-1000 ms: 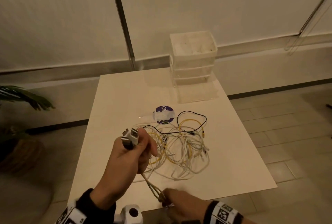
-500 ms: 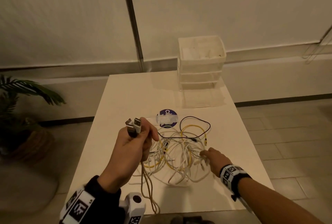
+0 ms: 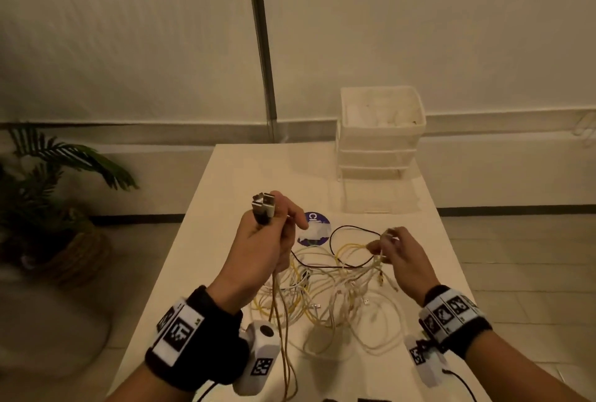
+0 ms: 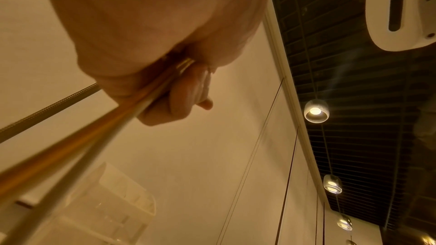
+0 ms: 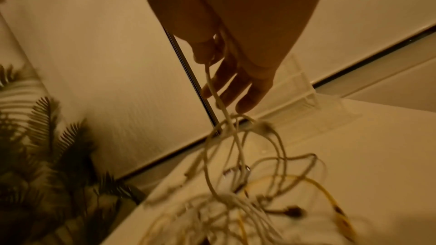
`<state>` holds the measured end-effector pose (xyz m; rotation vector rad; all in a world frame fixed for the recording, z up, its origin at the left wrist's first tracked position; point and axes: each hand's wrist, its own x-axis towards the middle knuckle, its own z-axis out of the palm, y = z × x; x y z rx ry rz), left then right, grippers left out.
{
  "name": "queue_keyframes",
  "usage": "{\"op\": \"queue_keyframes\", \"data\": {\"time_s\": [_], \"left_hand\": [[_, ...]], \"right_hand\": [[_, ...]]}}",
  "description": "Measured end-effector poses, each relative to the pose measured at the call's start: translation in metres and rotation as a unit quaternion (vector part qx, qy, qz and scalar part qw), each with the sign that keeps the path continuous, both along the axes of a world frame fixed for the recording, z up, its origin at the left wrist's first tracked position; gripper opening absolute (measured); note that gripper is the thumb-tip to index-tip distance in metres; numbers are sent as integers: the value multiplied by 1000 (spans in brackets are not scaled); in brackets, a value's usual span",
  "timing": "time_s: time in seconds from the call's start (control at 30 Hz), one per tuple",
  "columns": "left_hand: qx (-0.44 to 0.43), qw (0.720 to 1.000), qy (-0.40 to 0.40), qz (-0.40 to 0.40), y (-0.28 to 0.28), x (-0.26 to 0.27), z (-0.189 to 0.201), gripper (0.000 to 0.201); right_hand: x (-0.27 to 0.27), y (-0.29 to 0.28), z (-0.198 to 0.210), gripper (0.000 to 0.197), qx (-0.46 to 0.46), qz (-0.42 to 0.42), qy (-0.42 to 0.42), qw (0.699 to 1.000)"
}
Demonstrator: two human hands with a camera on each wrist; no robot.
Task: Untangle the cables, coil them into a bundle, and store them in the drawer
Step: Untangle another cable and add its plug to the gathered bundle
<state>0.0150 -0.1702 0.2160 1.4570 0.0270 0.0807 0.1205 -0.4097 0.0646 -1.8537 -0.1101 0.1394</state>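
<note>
A tangle of white, yellow and black cables (image 3: 335, 288) lies on the white table (image 3: 232, 176). My left hand (image 3: 267, 237) is raised above the table's left side and grips a cluster of USB plugs (image 3: 263, 206), whose cords (image 4: 70, 142) hang down past my wrist. My right hand (image 3: 392, 248) hovers over the tangle's right side and pinches a white cable end (image 3: 386, 234) between thumb and forefinger; its cord (image 5: 212, 85) runs down into the pile (image 5: 235, 193). A white drawer unit (image 3: 380, 140) stands at the table's far right.
A round purple sticker (image 3: 314, 229) lies on the table behind the tangle. A potted plant (image 3: 48, 208) stands on the floor to the left. The wall is close behind the table, tiled floor to the right.
My right hand came up from the near table edge, reached the tangle's right side and lifted a white cable end. The left hand stayed raised with the plugs.
</note>
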Motion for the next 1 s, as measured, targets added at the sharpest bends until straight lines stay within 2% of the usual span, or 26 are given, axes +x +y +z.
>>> {"op": "queue_keyframes", "data": {"time_s": [0.13, 0.37, 0.5, 0.67, 0.8, 1.0], "left_hand": [[10, 1000, -13, -10, -3, 10, -2, 57], [-2, 999, -31, -11, 9, 8, -2, 57], [-5, 1000, -31, -4, 20, 8, 3, 55], [-7, 999, -28, 27, 30, 13, 10, 47], [-16, 999, -12, 31, 31, 23, 5, 35], [21, 1000, -5, 17, 15, 32, 3, 9]], "right_hand": [[1, 23, 47, 10, 112, 8, 15, 994], [18, 60, 136, 19, 146, 58, -87, 984], [22, 82, 152, 29, 79, 96, -75, 989], [-5, 104, 161, 8, 96, 119, -100, 983], [-25, 118, 147, 10, 97, 86, -103, 986], [-35, 125, 151, 17, 159, 27, -84, 983]]}}
